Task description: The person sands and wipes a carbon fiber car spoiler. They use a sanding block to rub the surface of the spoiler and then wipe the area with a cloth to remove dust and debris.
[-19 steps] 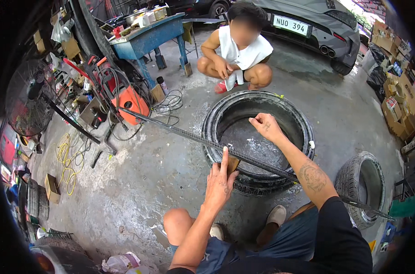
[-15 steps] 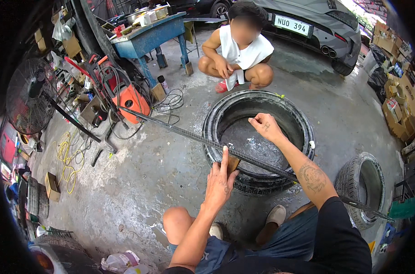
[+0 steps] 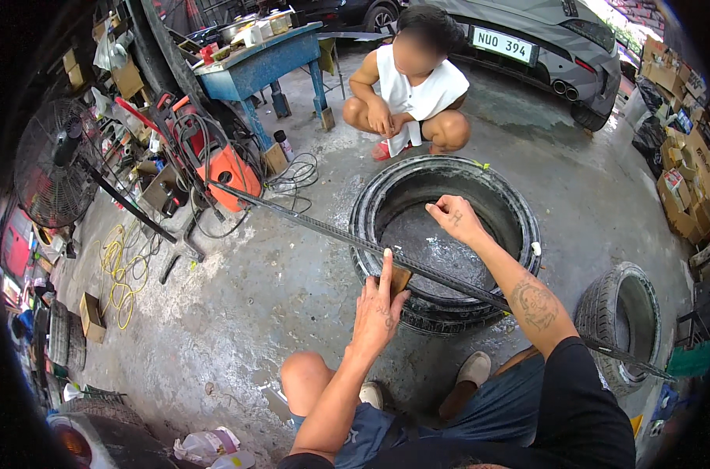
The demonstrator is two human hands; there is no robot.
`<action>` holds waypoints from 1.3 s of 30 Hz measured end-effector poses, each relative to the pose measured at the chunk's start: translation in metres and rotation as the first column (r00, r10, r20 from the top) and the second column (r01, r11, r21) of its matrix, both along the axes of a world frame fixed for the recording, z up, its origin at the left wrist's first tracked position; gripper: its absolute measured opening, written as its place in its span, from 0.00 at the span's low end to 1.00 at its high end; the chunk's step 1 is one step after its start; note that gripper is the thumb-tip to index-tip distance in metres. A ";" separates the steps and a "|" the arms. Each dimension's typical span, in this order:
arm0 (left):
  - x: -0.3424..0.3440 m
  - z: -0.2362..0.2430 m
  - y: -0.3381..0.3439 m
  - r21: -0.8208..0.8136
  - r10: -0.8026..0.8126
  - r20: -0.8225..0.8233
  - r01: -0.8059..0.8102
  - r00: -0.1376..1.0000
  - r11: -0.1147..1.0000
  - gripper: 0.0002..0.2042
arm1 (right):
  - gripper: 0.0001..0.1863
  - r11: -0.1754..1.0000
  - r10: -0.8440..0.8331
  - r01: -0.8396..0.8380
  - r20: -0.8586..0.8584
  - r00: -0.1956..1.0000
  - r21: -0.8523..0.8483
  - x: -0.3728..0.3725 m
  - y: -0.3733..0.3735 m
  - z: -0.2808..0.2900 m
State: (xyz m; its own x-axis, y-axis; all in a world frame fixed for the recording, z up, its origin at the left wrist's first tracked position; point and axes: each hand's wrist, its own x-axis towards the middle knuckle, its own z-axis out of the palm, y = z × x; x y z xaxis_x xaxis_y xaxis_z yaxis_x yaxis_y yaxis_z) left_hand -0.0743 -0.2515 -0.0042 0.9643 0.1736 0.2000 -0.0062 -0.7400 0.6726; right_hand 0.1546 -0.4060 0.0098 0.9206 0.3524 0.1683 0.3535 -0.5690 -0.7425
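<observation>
A long thin black strip [image 3: 316,228] runs slantwise across the view, passing over the near rim of a large tyre [image 3: 363,205] that lies flat on the floor. My left hand [image 3: 374,316] is closed round a brown wooden block [image 3: 400,280] beneath the strip, its index finger stretched up against the strip. Over the tyre's opening is my right hand [image 3: 459,219], thumb and fingers pinched together; whatever they hold, if anything, is too small to make out. The right forearm crosses above the strip.
A person in white [image 3: 417,90] squats beyond the tyre, hands together. An orange pressure washer [image 3: 234,176] and a blue table [image 3: 265,66] stand at the left. Another tyre [image 3: 597,313] stands at the right, under the strip. A grey car [image 3: 554,74] is behind.
Both hands keep nearly the same place and grip. The whole view has shifted very slightly; the strip and tyre look unchanged.
</observation>
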 end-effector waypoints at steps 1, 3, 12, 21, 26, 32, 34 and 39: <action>0.000 0.000 -0.001 -0.001 0.002 -0.003 -0.002 1.000 1.000 0.44 | 0.22 1.000 -0.001 0.001 0.000 1.000 -0.001 0.001 -0.001 -0.001; 0.000 0.001 -0.002 -0.002 0.003 -0.007 -0.003 1.000 1.000 0.44 | 0.22 1.000 0.016 -0.016 -0.002 1.000 0.016 0.003 -0.003 -0.003; 0.000 0.000 0.000 -0.005 -0.010 0.018 0.010 1.000 1.000 0.45 | 0.22 1.000 0.010 -0.010 -0.029 1.000 -0.016 0.001 -0.002 -0.002; -0.001 0.000 0.000 0.017 -0.009 0.022 0.008 1.000 1.000 0.45 | 0.22 1.000 0.030 -0.031 -0.045 0.999 -0.001 0.002 -0.001 -0.003; 0.000 0.003 -0.002 0.032 0.007 0.007 -0.007 1.000 0.999 0.45 | 0.22 0.999 0.035 -0.034 -0.030 0.999 0.011 0.002 -0.001 -0.005; -0.002 0.002 -0.001 0.002 -0.016 0.009 0.016 1.000 1.000 0.45 | 0.21 1.000 0.021 -0.021 -0.011 1.000 -0.007 -0.001 0.001 -0.003; -0.002 0.002 0.000 0.003 -0.013 0.004 0.013 1.000 1.000 0.45 | 0.21 1.000 0.015 -0.015 -0.013 1.000 -0.007 -0.002 0.001 -0.002; -0.001 -0.001 -0.001 -0.011 -0.004 0.000 0.004 1.000 1.000 0.45 | 0.21 1.000 0.024 -0.024 -0.031 0.999 -0.007 -0.002 0.000 -0.001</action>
State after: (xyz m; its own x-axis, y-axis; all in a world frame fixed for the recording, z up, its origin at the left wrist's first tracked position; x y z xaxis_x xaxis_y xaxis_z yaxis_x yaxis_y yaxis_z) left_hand -0.0748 -0.2524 -0.0051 0.9651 0.1718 0.1976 -0.0090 -0.7326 0.6806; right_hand 0.1527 -0.4055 0.0091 0.9167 0.3754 0.1371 0.3438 -0.5660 -0.7493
